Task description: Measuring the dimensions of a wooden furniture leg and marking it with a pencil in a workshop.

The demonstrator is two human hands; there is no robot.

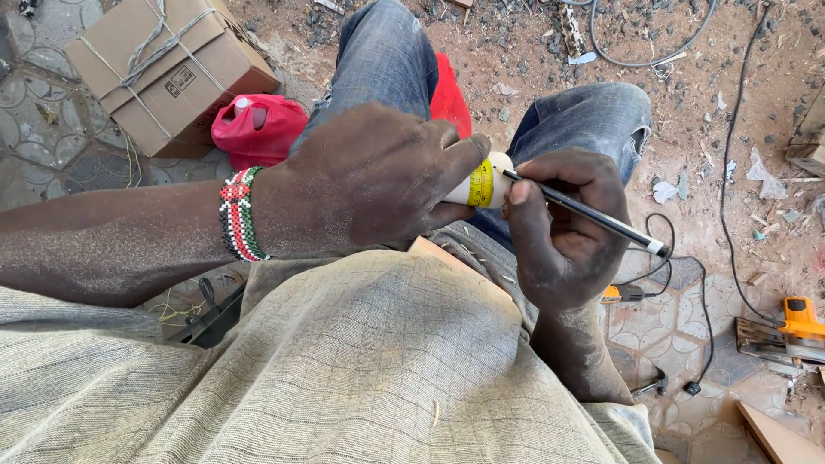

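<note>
My left hand (369, 176) is wrapped around a pale rounded wooden piece (500, 167) and pins a yellow measuring tape (482, 183) around it with the thumb. A beaded bracelet sits on that wrist. My right hand (563, 223) grips a black pencil (601, 215), its tip touching the wood just beside the tape. Both hands work above my lap, over blue jeans and a grey-green shirt. Most of the wooden piece is hidden under the left hand.
A tied cardboard box (172, 69) and a red plastic bag (258, 129) lie at the upper left. Black cables (730, 172) run over the dusty, chip-strewn ground. An orange power tool (795, 326), a hammer (653, 380) and a wooden board (778, 438) lie at the right.
</note>
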